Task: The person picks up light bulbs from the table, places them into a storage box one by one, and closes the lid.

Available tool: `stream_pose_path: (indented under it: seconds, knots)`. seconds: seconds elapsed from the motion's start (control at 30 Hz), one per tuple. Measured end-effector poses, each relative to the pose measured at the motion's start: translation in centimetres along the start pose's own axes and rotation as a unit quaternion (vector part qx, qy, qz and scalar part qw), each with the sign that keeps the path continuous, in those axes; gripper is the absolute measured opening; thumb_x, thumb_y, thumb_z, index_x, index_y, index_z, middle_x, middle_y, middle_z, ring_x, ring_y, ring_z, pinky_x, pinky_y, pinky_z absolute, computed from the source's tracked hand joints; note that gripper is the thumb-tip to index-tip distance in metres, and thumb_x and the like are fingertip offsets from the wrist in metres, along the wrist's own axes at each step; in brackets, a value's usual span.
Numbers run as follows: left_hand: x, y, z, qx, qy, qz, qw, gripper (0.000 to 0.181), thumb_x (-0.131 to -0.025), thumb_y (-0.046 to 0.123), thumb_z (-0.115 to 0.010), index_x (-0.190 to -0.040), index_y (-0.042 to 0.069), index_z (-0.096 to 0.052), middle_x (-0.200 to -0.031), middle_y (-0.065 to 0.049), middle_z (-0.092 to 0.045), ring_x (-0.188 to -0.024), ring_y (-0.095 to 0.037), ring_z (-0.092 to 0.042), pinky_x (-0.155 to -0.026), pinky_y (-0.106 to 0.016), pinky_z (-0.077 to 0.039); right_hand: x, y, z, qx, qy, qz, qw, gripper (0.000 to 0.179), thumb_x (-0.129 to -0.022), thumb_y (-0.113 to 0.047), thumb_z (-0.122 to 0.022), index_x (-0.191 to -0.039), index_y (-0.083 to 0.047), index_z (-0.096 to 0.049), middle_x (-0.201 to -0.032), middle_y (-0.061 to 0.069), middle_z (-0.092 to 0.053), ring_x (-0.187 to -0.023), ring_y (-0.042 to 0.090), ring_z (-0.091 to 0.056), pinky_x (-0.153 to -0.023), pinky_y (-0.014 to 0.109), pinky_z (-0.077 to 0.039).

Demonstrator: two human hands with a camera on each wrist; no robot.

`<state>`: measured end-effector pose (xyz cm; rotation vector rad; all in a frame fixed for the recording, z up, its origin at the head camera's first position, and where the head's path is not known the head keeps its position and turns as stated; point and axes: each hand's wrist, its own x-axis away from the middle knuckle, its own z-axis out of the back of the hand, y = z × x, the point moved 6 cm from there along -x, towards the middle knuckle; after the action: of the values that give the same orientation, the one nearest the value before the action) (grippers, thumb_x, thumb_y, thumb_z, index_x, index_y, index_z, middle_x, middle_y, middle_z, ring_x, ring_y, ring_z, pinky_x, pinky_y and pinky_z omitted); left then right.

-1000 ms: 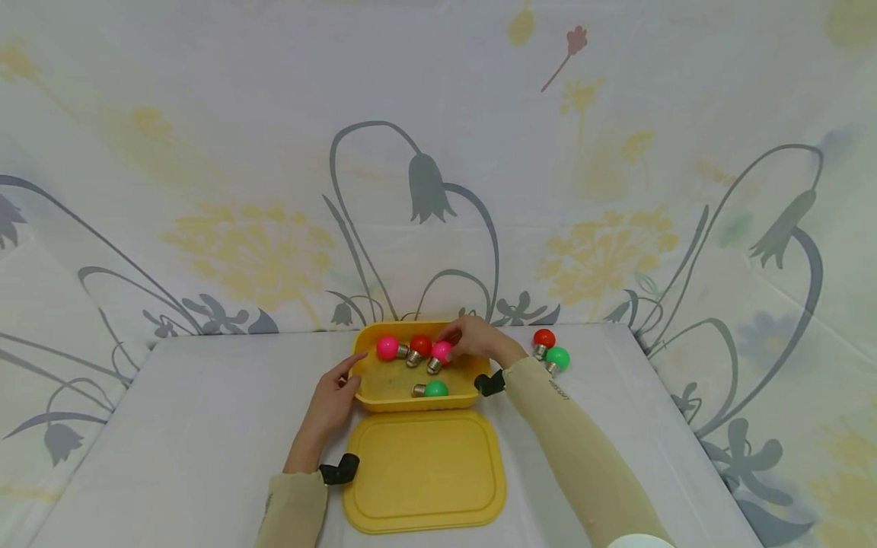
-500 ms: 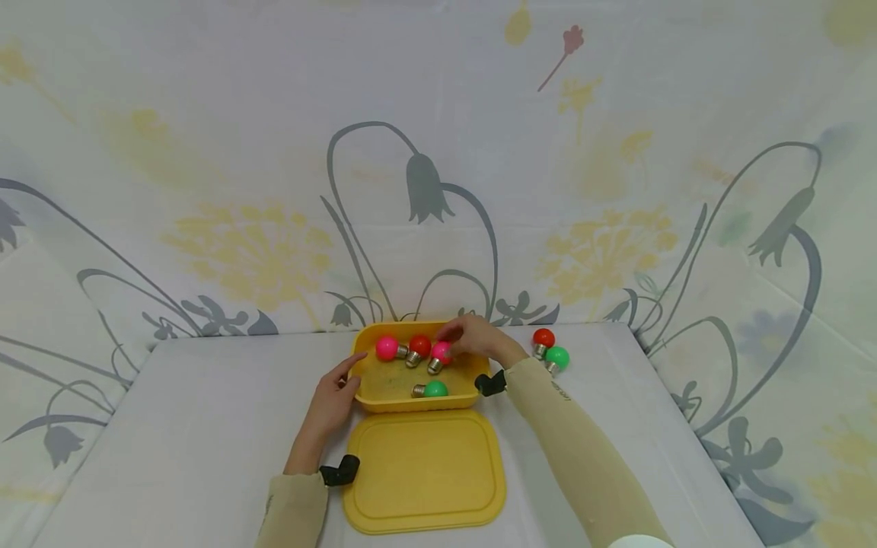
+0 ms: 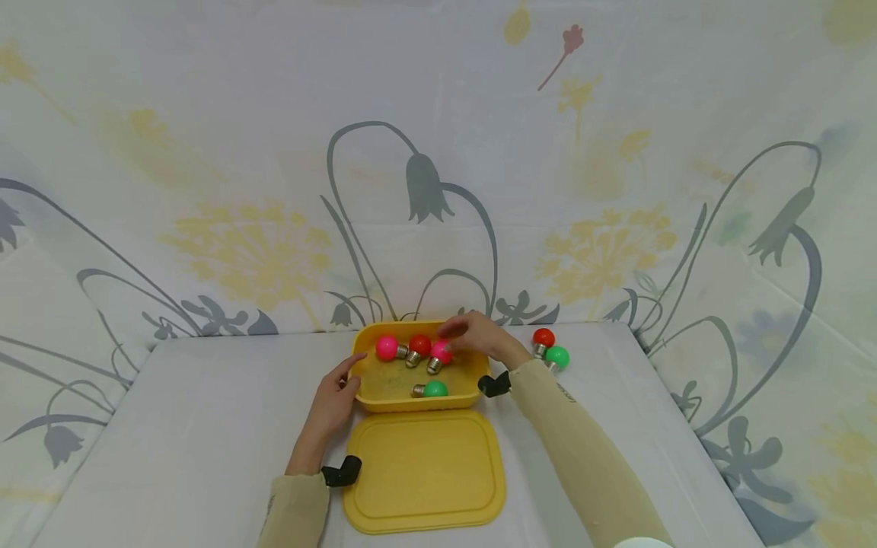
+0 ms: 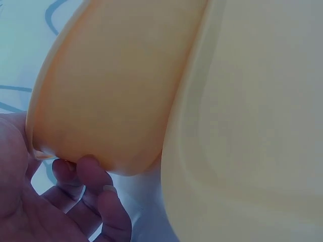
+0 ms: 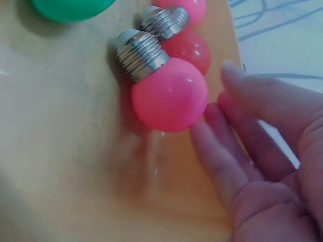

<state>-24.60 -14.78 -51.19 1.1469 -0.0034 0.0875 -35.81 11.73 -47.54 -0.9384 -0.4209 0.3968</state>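
Note:
A yellow plastic box (image 3: 390, 379) holds several small light bulbs with metal screw bases. Along its back lie a pink bulb (image 3: 387, 348), a red bulb (image 3: 419, 345) and a second pink bulb (image 3: 441, 352); a green bulb (image 3: 435, 389) lies near the front wall. My left hand (image 3: 332, 399) holds the box's left end, fingers bent against its wall (image 4: 108, 96). Over the box's right side, my right hand (image 3: 482, 335) is beside the second pink bulb (image 5: 171, 96). Its thumb stands apart from that bulb, and a fingertip is at or touching the glass.
A yellow lid (image 3: 425, 472) lies flat in front of the box. On the table to the right, another red bulb (image 3: 544, 338) and another green bulb (image 3: 558, 358) lie together. A flower-printed cloth (image 3: 603, 190) rises behind the table.
My right hand has loosened from the second pink bulb and shifted slightly up and right. That bulb stays in place beside the red one. My left hand keeps its position.

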Motion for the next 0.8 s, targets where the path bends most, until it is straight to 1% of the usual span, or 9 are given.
stream_pose_path:
  seconds: [0.2,0.3,0.37,0.43,0.57,0.67,0.8]
  knots:
    - [-0.01,0.04,0.13,-0.001,0.009,0.006,0.9999,0.044,-0.100,0.011,-0.046,-0.143,0.017,-0.055,-0.093,-0.012,-0.046,-0.076,-0.022,-0.045,-0.063,-0.028,-0.037,0.04,-0.17,0.44,-0.075,0.013,0.005,0.9971,0.033,-0.090,-0.005,-0.068,-0.123,-0.008,-0.069,-0.119,0.005,-0.067,-0.111,0.023,-0.061,-0.099,0.039,-0.047]
    - [0.02,0.00,0.18,-0.001,0.011,0.011,0.9999,0.044,-0.100,0.011,-0.046,-0.143,0.016,-0.055,-0.093,-0.012,-0.047,-0.076,-0.022,-0.045,-0.062,-0.028,-0.037,0.03,-0.29,0.40,-0.094,0.009,-0.002,0.9955,0.034,-0.091,-0.005,-0.068,-0.124,-0.010,-0.069,-0.120,0.004,-0.067,-0.112,0.023,-0.061,-0.099,0.037,-0.048]
    - [0.07,0.01,0.18,-0.001,0.011,0.012,0.9999,0.045,-0.100,0.011,-0.045,-0.143,0.015,-0.055,-0.094,-0.012,-0.047,-0.076,-0.022,-0.044,-0.063,-0.028,-0.037,0.02,-0.35,0.37,-0.097,0.007,-0.004,0.9952,0.034,-0.091,-0.005,-0.069,-0.124,-0.010,-0.069,-0.120,0.004,-0.067,-0.113,0.022,-0.061,-0.099,0.037,-0.048]
    - [0.11,0.09,0.15,-0.002,0.011,0.012,0.9999,0.045,-0.100,0.011,-0.045,-0.143,0.015,-0.055,-0.096,-0.012,-0.049,-0.079,-0.023,-0.045,-0.067,-0.030,-0.037,0.01,-0.42,0.36,-0.100,0.007,-0.004,0.9950,0.034,-0.091,-0.005,-0.069,-0.124,-0.010,-0.068,-0.121,0.004,-0.067,-0.113,0.022,-0.061,-0.099,0.037,-0.048]
    - [0.23,0.33,-0.01,0.001,0.007,0.013,0.9999,0.045,-0.100,0.011,-0.045,-0.144,0.015,-0.054,-0.104,-0.014,-0.052,-0.083,-0.024,-0.046,-0.072,-0.033,-0.037,0.20,-0.45,0.38,-0.100,0.009,-0.002,0.9950,0.033,-0.091,-0.005,-0.069,-0.124,-0.010,-0.069,-0.120,0.004,-0.067,-0.112,0.023,-0.062,-0.098,0.038,-0.048]
    - [0.26,0.44,-0.10,0.002,0.006,0.013,0.9999,0.046,-0.100,0.011,-0.045,-0.144,0.015,-0.054,-0.102,-0.013,-0.052,-0.080,-0.023,-0.045,-0.070,-0.033,-0.037,0.46,-0.46,0.40,-0.094,0.009,0.003,0.9956,0.033,-0.091,-0.006,-0.069,-0.124,-0.009,-0.068,-0.120,0.005,-0.067,-0.111,0.023,-0.062,-0.098,0.038,-0.048]
    - [0.30,0.52,-0.10,0.005,0.008,0.014,0.9999,0.045,-0.100,0.011,-0.045,-0.144,0.016,-0.055,-0.095,-0.013,-0.049,-0.075,-0.022,-0.043,-0.065,-0.031,-0.036,0.77,-0.43,0.49,-0.093,0.004,0.016,0.9955,0.033,-0.091,-0.007,-0.068,-0.125,-0.008,-0.068,-0.121,0.006,-0.067,-0.112,0.023,-0.063,-0.098,0.038,-0.049]
